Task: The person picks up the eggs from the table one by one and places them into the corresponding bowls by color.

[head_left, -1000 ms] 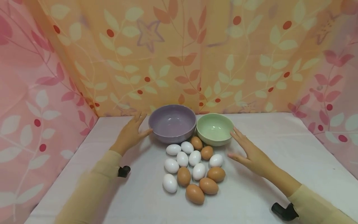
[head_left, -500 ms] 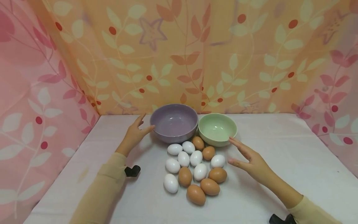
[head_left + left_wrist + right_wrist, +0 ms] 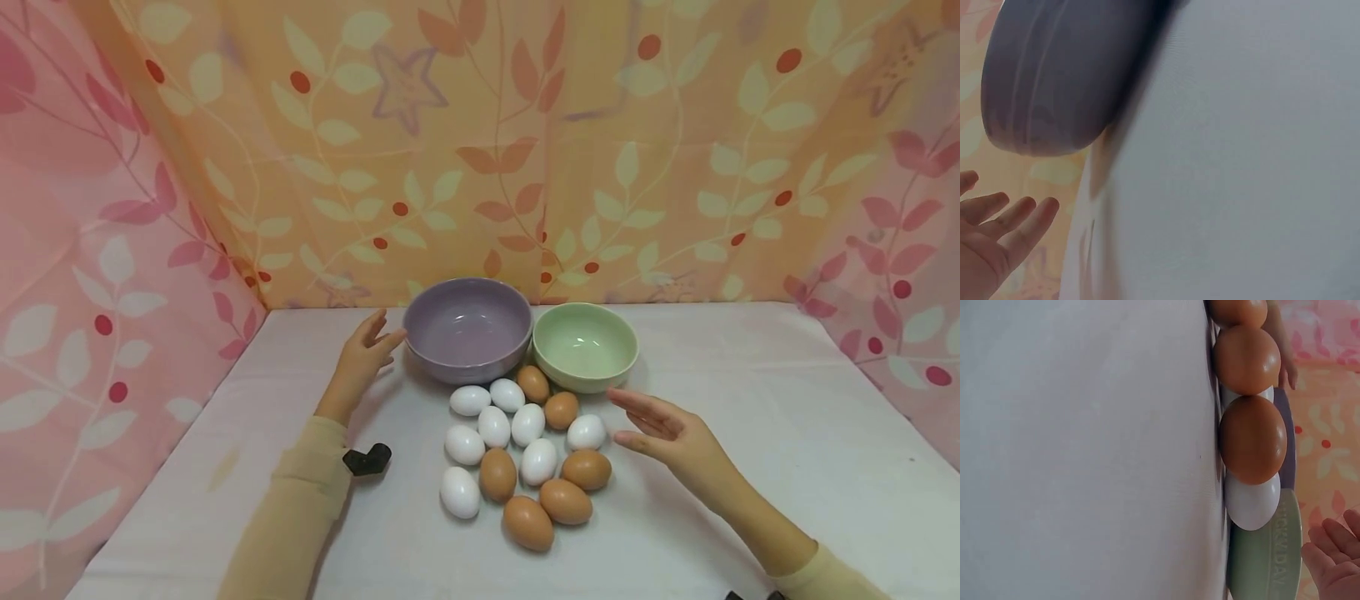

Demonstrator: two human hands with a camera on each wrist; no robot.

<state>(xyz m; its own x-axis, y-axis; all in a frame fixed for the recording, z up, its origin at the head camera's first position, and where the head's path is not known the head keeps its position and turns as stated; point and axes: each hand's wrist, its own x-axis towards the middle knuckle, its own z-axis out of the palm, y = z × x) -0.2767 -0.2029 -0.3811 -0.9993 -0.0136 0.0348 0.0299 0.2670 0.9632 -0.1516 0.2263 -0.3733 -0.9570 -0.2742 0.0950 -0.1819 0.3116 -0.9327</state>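
Observation:
A purple bowl (image 3: 468,329) and a smaller green bowl (image 3: 585,346) stand side by side at the back of the table, both with nothing inside. In front of them lie several white eggs (image 3: 539,462) and several brown eggs (image 3: 528,523) in a loose cluster. My left hand (image 3: 358,364) is held just left of the purple bowl, fingers loosely bent and holding nothing; the left wrist view shows a gap between its fingertips and the bowl (image 3: 1054,81). Right of the white egg (image 3: 587,432) and below the green bowl, my right hand (image 3: 675,437) hovers with relaxed fingers, gripping nothing.
A white cloth (image 3: 750,392) covers the table. Behind it hangs an orange floral curtain (image 3: 480,167), with a pink floral cloth (image 3: 112,292) along the left side and another at the right. Black camera mounts (image 3: 367,459) sit at the wrists.
My left hand has drawn slightly away from the purple bowl's rim. My right hand has come down from the green bowl's edge toward the eggs. Bowls and eggs keep their places.

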